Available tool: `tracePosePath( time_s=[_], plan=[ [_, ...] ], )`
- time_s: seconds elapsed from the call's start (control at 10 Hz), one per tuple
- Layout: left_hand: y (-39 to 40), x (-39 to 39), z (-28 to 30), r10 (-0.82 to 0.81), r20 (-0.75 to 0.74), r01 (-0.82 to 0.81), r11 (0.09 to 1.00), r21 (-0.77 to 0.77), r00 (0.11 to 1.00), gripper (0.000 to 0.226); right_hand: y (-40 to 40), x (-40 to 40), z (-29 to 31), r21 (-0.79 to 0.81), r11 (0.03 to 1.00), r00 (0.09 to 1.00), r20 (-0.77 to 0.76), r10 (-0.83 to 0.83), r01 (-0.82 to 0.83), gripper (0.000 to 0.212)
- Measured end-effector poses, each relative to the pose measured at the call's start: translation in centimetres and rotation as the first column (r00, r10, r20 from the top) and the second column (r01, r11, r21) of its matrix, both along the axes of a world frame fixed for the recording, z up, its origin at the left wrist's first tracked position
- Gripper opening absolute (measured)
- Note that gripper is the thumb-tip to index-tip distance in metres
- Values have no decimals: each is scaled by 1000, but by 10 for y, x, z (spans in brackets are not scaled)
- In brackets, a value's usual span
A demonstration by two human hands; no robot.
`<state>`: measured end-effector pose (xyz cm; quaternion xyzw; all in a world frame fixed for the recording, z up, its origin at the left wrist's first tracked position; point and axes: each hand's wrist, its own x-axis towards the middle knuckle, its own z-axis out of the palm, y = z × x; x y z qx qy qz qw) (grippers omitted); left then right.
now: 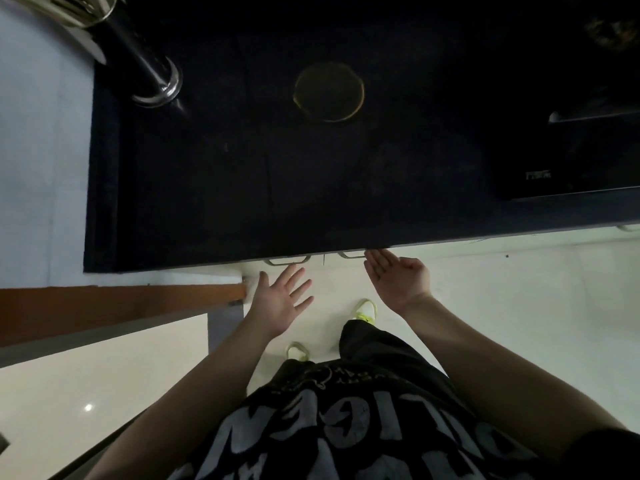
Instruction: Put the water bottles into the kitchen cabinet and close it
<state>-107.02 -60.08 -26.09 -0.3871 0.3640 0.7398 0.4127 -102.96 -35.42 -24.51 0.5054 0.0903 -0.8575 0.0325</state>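
While the left hand (pixel 280 299) spreads its fingers below 1 cabinet handle (pixel 287 260) and the right hand (pixel 398 275) keeps straight fingers together touching the other handle (pixel 353 254), the dark counter (pixel 242 185) hides the cabinet and any bottles.

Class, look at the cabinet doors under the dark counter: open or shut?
Shut, it seems: both handles sit side by side under the counter edge; neither door swings out.
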Motion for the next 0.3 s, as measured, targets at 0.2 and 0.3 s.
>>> tracePosePath(
  time_s=[0.2,0.3],
  plan=[
    [-13,17,-1,-145,-23,141,981,-133,989,58,5,10,0,155,939,948,146,284,-306,49],
    [-28,26,-3,-334,27,326,894,-308,942,45,2,34,-3,171,830,832,290,473,-532,40]
  ],
)
